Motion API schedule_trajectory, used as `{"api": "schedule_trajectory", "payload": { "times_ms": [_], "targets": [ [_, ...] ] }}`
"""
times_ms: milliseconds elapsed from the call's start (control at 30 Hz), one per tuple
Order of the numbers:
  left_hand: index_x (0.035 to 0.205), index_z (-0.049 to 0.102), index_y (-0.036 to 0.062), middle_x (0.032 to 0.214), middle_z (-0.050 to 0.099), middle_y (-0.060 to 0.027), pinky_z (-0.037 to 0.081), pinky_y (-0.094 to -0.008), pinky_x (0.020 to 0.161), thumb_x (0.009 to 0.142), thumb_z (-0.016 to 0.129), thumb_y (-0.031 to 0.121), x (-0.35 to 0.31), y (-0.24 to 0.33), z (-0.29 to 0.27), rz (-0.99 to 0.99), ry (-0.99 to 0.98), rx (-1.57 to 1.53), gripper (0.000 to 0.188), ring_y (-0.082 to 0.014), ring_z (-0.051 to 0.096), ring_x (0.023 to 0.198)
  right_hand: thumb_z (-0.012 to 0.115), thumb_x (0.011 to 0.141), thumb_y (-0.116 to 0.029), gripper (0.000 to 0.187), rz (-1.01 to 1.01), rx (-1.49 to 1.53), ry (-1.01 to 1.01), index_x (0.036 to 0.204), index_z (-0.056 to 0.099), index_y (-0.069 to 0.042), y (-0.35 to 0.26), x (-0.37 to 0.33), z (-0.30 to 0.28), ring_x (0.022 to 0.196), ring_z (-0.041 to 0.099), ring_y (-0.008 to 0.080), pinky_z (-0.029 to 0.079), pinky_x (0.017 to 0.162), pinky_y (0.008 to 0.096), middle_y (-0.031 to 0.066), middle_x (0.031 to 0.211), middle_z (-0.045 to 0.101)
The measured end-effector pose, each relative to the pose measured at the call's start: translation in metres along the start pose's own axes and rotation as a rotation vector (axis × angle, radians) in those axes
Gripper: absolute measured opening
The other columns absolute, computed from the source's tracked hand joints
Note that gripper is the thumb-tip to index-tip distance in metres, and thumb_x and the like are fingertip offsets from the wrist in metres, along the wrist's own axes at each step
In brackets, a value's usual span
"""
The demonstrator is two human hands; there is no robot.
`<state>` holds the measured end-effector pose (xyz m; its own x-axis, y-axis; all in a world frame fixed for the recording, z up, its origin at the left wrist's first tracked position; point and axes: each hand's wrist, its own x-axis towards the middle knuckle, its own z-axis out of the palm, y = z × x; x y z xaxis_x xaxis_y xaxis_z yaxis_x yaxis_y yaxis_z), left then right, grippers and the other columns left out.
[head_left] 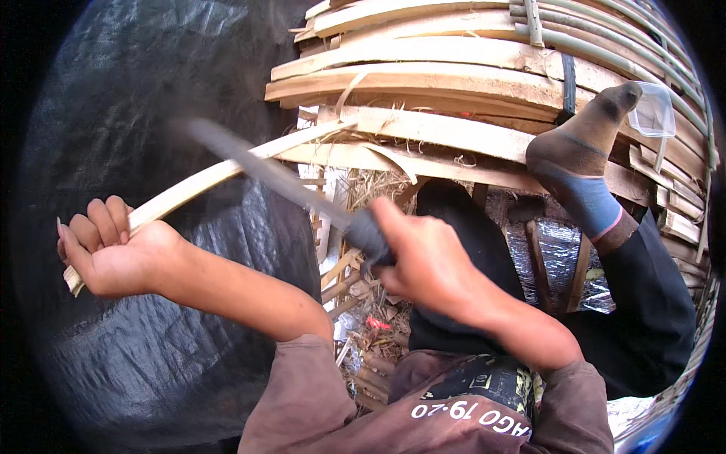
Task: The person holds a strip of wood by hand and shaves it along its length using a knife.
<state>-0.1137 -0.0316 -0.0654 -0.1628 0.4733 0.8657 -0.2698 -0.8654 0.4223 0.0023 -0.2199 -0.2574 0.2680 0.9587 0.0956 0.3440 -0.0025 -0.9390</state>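
My left hand (113,250) is closed around the lower end of a long pale strip of split bamboo or wood (193,188). From there the strip slants up to the right, and its far end lies by the stacked planks. In my right hand (423,261) is the dark handle (367,236) of a long-bladed knife. Its grey blade (261,166), smeared by motion, points up and left and crosses the strip near its middle. Whether the blade touches the strip I cannot tell. A thin curl of shaving (350,87) rises near the strip's far end.
Pale planks (439,82) lie side by side across the top right. My socked foot (571,151) rests on them, near a clear plastic container (652,110). Black sheeting (189,363) covers the left. Shavings and scraps (386,318) litter the slatted floor below my right hand.
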Motion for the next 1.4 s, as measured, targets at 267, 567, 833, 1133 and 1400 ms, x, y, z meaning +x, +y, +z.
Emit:
{"api": "schedule_trajectory", "payload": {
  "times_ms": [267, 567, 833, 1133, 1400],
  "targets": [
    [0.081, 0.048, 0.0108, 0.055, 0.023, 0.0045, 0.015, -0.0233, 0.044, 0.095, 0.053, 0.001, -0.006, -0.001, 0.008, 0.008, 0.042, 0.021, 0.017, -0.0059, 0.019, 0.042, 0.072, 0.068, -0.003, 0.049, 0.391, -0.326, 0.09, 0.111, 0.048, -0.004, 0.108, 0.018, 0.013, 0.083, 0.068, 0.0471, 0.056, 0.071, 0.0549, 0.0259, 0.083, 0.067],
    [0.083, 0.049, 0.0091, 0.054, 0.025, 0.0038, 0.016, -0.0236, 0.044, 0.095, 0.054, 0.002, -0.009, 0.001, 0.014, 0.005, -0.008, 0.015, 0.015, -0.0066, 0.019, 0.042, 0.066, 0.074, -0.008, 0.042, 0.338, 0.046, 0.031, 0.109, 0.046, -0.001, 0.068, 0.017, 0.007, 0.086, 0.066, 0.051, 0.053, 0.078, 0.058, 0.0322, 0.084, 0.067],
    [0.084, 0.049, 0.009, 0.055, 0.025, 0.0038, 0.015, -0.0237, 0.043, 0.095, 0.054, 0.002, -0.003, 0.001, 0.01, -0.004, 0.029, 0.026, 0.014, -0.0069, 0.02, 0.043, 0.076, 0.067, -0.006, 0.056, -0.096, -0.153, 0.223, 0.116, 0.051, -0.01, 0.067, 0.002, 0.025, 0.08, 0.07, 0.0442, 0.056, 0.071, 0.0555, 0.0234, 0.083, 0.07],
    [0.088, 0.05, 0.007, 0.054, 0.024, 0.0057, 0.015, -0.023, 0.042, 0.096, 0.052, 0.002, -0.007, -0.003, 0.016, 0.018, 0.063, 0.078, 0.009, -0.0056, 0.018, 0.042, 0.067, 0.076, -0.013, 0.041, 0.417, 0.146, 0.088, 0.112, 0.053, 0.0, 0.106, 0.009, 0.011, 0.093, 0.067, 0.0478, 0.052, 0.084, 0.0497, 0.0304, 0.093, 0.068],
    [0.085, 0.055, 0.0048, 0.053, 0.033, 0.0015, 0.023, -0.0196, 0.039, 0.1, 0.03, 0.052, -0.007, 0.016, -0.001, -0.095, -0.014, -0.175, 0.055, -0.0083, 0.027, 0.039, 0.07, 0.077, -0.011, 0.042, 0.241, 0.324, 0.102, 0.113, 0.051, -0.001, 0.052, -0.012, 0.011, 0.093, 0.067, 0.0483, 0.053, 0.078, 0.051, 0.0303, 0.091, 0.068]
  ]
}}
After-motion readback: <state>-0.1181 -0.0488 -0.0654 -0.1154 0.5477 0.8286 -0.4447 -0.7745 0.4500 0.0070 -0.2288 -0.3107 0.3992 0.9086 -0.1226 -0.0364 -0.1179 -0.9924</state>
